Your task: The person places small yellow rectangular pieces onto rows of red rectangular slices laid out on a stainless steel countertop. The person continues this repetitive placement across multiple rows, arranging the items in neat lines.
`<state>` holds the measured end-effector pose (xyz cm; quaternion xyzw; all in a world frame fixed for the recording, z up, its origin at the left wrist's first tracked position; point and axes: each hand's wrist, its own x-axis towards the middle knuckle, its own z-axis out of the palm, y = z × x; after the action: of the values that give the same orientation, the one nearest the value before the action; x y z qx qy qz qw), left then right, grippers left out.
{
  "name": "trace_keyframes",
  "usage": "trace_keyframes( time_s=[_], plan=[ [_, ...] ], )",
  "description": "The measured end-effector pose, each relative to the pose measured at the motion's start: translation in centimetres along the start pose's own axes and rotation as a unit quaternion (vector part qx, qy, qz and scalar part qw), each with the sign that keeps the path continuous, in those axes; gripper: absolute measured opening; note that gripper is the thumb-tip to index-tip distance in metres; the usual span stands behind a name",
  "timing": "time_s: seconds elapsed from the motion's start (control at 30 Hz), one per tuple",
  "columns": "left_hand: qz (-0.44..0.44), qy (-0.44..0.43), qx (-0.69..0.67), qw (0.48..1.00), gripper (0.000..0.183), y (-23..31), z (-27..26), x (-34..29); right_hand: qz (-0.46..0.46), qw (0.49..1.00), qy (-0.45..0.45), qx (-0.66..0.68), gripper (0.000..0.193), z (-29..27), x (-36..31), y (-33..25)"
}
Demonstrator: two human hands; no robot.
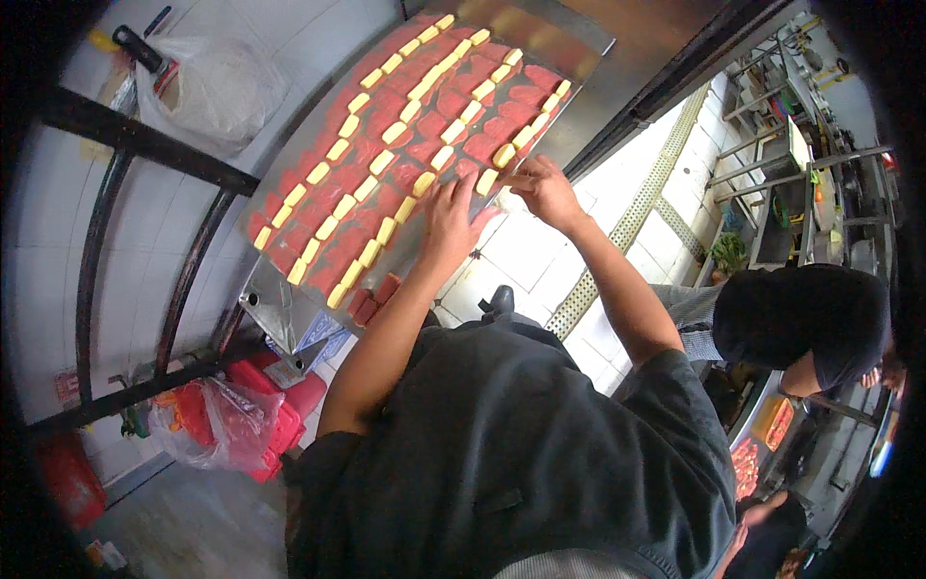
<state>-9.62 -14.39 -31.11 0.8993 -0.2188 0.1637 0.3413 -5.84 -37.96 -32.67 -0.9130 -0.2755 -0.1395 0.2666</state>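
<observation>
Thin red meat slices (449,103) lie in overlapping rows on a metal worktable (569,43). Pale yellow sticks (384,161) run across them in several lines. My left hand (449,220) rests at the table's near edge, its fingers closed together over the meat; whatever is under the fingertips is hidden. To its right, my right hand (548,193) is closed with fingers and thumb bunched, just beside a yellow stick (487,181). Anything in that pinch is too small to make out. Dark red meat rolls (367,307) sit at the near left edge.
A black metal rail (145,145) stands at the left, with a clear plastic bag (217,92) behind it. Below are red plastic containers (294,410). A co-worker in a black shirt (801,318) stands at the right by metal shelving (791,183). A drain grate (627,227) crosses the tiled floor.
</observation>
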Motion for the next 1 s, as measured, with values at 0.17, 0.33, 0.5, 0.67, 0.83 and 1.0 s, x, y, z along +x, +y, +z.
trace_keyframes(
  time_s=[0.17,0.33,0.5,0.67,0.83,1.0],
  plan=[
    [-0.035,-0.016,-0.013,0.999,0.049,-2.7,5.8,1.5,-0.056,0.998,0.004,0.014,0.041,0.8,0.5,1.6],
    [-0.1,0.028,-0.069,0.992,0.043,-2.1,5.8,1.2,-0.075,0.997,0.02,0.027,0.034,2.4,0.9,2.9],
    [-0.013,0.083,-0.004,0.996,0.046,-1.9,6.2,0.8,-0.078,0.997,0.006,-0.004,0.024,2.8,0.5,1.8],
    [-0.021,0.117,0.008,0.993,0.049,-1.9,6.8,1.0,-0.126,0.991,0.005,-0.045,0.016,2.2,2.3,1.1],
    [-0.074,0.121,0.032,0.989,0.027,-1.7,7.0,1.3,-0.137,0.99,0.001,-0.024,0.018,2.0,5.4,0.9],
    [-0.107,0.115,0.007,0.988,0.017,-1.2,6.7,1.5,-0.073,0.993,0.064,0.066,0.024,1.2,6.0,2.2]
  ],
)
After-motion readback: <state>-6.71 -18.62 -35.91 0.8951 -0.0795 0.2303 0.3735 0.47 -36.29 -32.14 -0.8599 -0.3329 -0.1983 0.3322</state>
